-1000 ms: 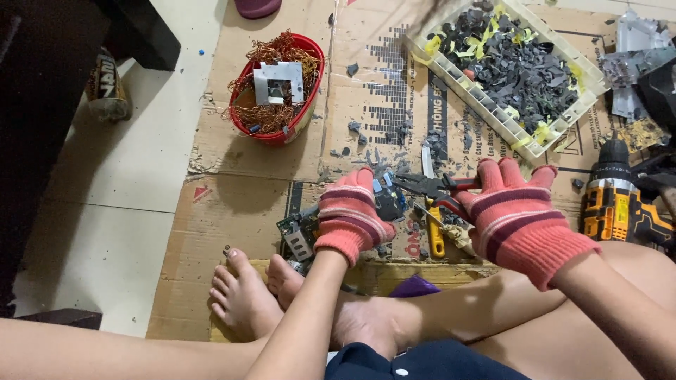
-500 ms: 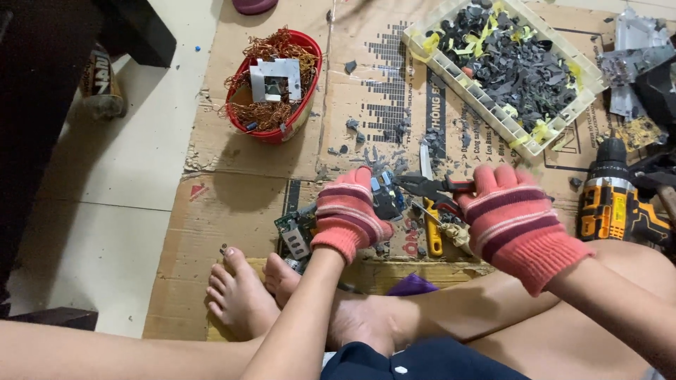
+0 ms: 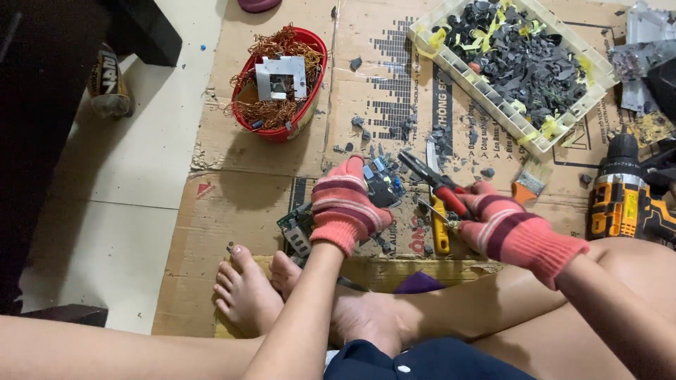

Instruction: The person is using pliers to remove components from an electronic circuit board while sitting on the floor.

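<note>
- Sitting on flattened cardboard (image 3: 239, 211) on the floor, the person works with both hands in pink striped knit gloves, bare feet (image 3: 243, 292) tucked just below the work.
- The left hand (image 3: 346, 204) is clenched down on a green circuit board (image 3: 299, 229), pinning it against the cardboard; the board's edge pokes out to the left of the glove, and dark components show just past the fingers.
- The right hand (image 3: 503, 229) is closed around the red handles of a pair of pliers (image 3: 431, 176), whose dark nose points up and left toward the board beside the left glove. Whether the nose has bitten onto a part I cannot tell.
- A yellow-handled tool (image 3: 440, 229) lies on the cardboard, touching or just under the right glove.
- The board looks thin, stiff and light, so it would likely skid or flip unless pressed flat. Its edges and solder points seem sharp; the gloves suit that. I judge the bare edge the safest place to hold.
- The small parts look brittle; grey chips litter the cardboard around the hands.
- Farther off: a red bowl (image 3: 310, 116) of copper wire, a white tray (image 3: 524, 130) of dark scraps with yellow bits, and a yellow and black cordless drill (image 3: 623, 200) at the right.
</note>
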